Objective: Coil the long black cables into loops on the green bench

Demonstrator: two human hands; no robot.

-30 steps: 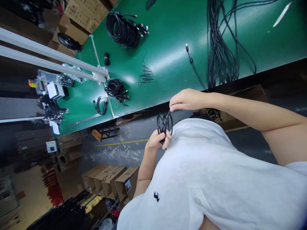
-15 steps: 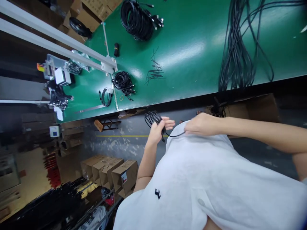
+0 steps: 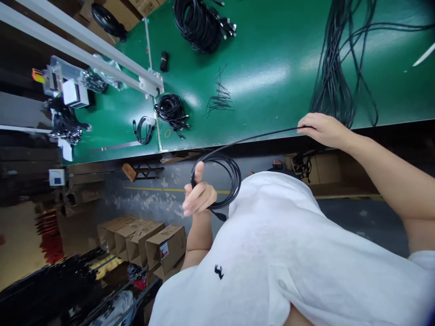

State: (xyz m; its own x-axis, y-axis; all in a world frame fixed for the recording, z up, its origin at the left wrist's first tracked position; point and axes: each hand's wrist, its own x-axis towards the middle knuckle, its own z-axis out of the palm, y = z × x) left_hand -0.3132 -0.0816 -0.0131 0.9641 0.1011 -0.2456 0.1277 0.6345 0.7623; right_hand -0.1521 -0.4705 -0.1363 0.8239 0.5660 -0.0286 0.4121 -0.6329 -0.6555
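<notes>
Green worktop (image 3: pixel 265 95) at top; centre, left fingers (image 3: pixel 197 199) hold a cable (image 3: pixel 237 179), probably light, springy, best gripped round its loops (image 3: pixel 236 189), right fingers (image 3: pixel 310 121) pinching its strand (image 3: pixel 265 134).

Beside the table (image 3: pixel 268 90), the left hand (image 3: pixel 200 195) holds a coiled cable (image 3: pixel 235 176). Near the table's edge, the right hand (image 3: pixel 321 128) pinches the same cable.

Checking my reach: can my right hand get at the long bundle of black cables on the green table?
Probably yes: your right hand appears close to the long bundle, nothing visibly between them, though it is holding the coiled cable.
</notes>
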